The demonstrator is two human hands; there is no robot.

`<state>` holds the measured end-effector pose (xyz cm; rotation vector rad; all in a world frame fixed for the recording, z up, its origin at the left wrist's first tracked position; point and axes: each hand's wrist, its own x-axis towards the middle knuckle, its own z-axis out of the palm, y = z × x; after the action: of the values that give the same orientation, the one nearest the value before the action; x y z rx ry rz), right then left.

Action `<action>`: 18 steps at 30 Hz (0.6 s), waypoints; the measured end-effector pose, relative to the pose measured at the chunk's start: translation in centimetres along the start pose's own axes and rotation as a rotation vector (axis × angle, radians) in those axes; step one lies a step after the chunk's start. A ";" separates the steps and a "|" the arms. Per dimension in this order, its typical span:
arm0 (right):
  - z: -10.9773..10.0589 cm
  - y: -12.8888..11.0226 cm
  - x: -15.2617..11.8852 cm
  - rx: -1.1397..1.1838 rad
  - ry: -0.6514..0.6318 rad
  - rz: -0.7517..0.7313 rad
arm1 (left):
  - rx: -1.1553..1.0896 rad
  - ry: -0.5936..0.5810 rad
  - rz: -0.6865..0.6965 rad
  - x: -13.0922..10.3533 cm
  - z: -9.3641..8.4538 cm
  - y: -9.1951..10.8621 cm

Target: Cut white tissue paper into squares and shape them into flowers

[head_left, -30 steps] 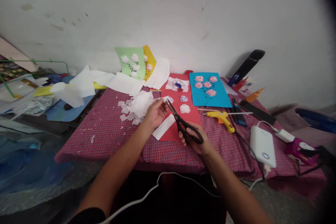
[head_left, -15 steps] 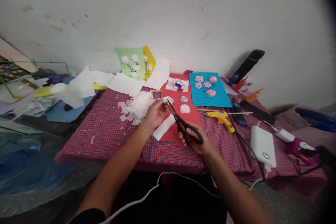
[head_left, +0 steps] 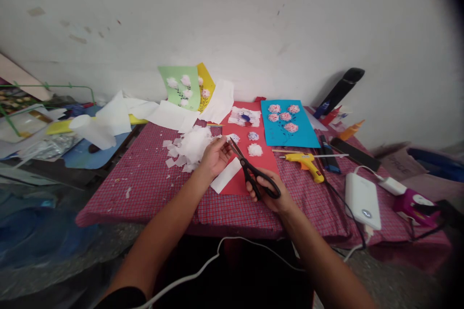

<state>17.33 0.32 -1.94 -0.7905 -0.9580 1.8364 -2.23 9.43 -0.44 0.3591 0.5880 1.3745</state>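
My right hand (head_left: pixel 268 189) has its fingers through the handles of black scissors (head_left: pixel 250 166), whose blades point up and left toward my other hand. My left hand (head_left: pixel 216 155) pinches a small bit of white paper (head_left: pixel 223 136) close to the blade tips. Under the scissors, a white paper strip (head_left: pixel 225 176) lies across the red sheet (head_left: pixel 237 186). On that sheet are a white fluffy paper flower (head_left: pixel 254 149), a purple-speckled one (head_left: pixel 253 136) and a paint-stained white paper (head_left: pixel 245 117). A heap of cut white paper pieces (head_left: pixel 194 145) lies left of my left hand.
A blue card with pink flowers (head_left: pixel 300 137) lies at the back right, with a yellow glue gun (head_left: pixel 308 164) before it. Farther right sit a white power bank (head_left: pixel 362 200) and cables. A green flower card (head_left: pixel 181 77) leans on the wall. A white cable crosses my lap.
Almost nothing differs. Both hands and the scissors keep nearly the same place, and the view has shifted very slightly.
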 end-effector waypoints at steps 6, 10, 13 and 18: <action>0.0 0.1 0.0 0.010 -0.008 -0.008 | 0.019 0.002 -0.006 -0.1 0.2 0.0; 0.0 0.1 0.0 0.012 0.007 -0.016 | 0.034 -0.008 -0.018 -0.3 0.3 0.0; -0.1 0.0 0.0 0.021 0.012 -0.016 | 0.039 -0.008 -0.016 -0.3 0.2 0.0; -0.2 0.0 0.0 0.027 0.005 -0.006 | 0.016 0.012 -0.015 -0.2 0.1 0.1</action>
<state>17.47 0.33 -2.05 -0.7746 -0.9294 1.8377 -2.29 9.26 -0.27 0.3585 0.6107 1.3590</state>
